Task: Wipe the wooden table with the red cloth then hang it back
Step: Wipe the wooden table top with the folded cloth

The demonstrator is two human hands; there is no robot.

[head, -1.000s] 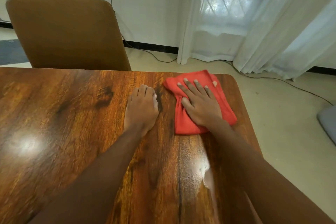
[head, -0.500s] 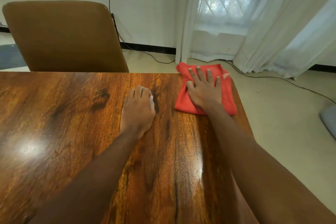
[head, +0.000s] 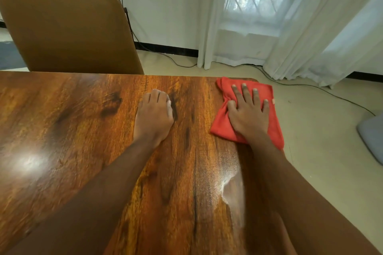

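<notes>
The red cloth (head: 221, 128) lies folded at the far right corner of the glossy wooden table (head: 83, 130), its right side over the table's edge. My right hand (head: 247, 114) presses flat on the cloth with fingers spread and straight. My left hand (head: 153, 116) rests palm down on the bare wood, a short way left of the cloth, fingers together and bent slightly at the tips. Both forearms reach in from the near edge.
A brown padded chair (head: 68, 31) stands behind the table's far edge on the left. White curtains (head: 290, 27) hang at the back right, with cables on the floor below. A grey cushion (head: 373, 136) lies on the floor at right.
My right hand slid the cloth from mid-table toward the far edge, then to the right corner, where it overhangs the right edge. My left hand stayed put.
</notes>
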